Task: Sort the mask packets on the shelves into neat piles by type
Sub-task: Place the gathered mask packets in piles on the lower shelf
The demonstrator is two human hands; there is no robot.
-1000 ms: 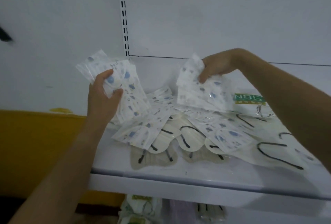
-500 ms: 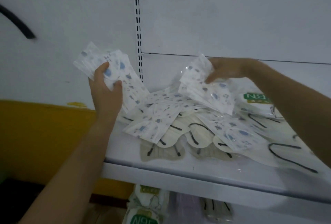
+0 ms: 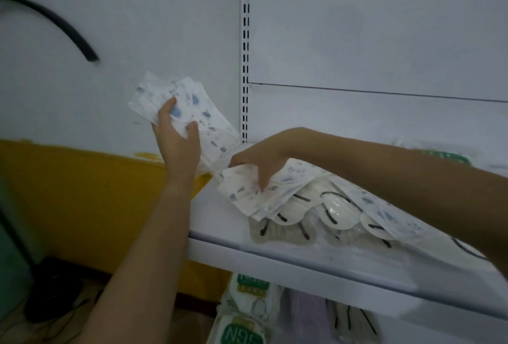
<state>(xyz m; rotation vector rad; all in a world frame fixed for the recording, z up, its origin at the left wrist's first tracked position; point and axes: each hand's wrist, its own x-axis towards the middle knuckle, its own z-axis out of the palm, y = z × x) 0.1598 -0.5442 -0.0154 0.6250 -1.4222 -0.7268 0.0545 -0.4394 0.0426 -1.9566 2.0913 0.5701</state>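
Two hands, two packet bundles: left hand [image 3: 177,148] gripping fan [image 3: 202,112] left of shelf [image 3: 302,264], right hand [image 3: 257,158] gripping stack [image 3: 243,192] on shelf.

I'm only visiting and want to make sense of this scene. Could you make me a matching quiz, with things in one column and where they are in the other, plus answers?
Things
1. fanned packets in the left hand
2. cream masks
3. green-label packs
4. black cable

Places
A. against the wall, upper left
B. below the shelf
C. held up in the air
D. lying on the shelf, partly under printed packets

Pairs: 1-C, 2-D, 3-B, 4-A
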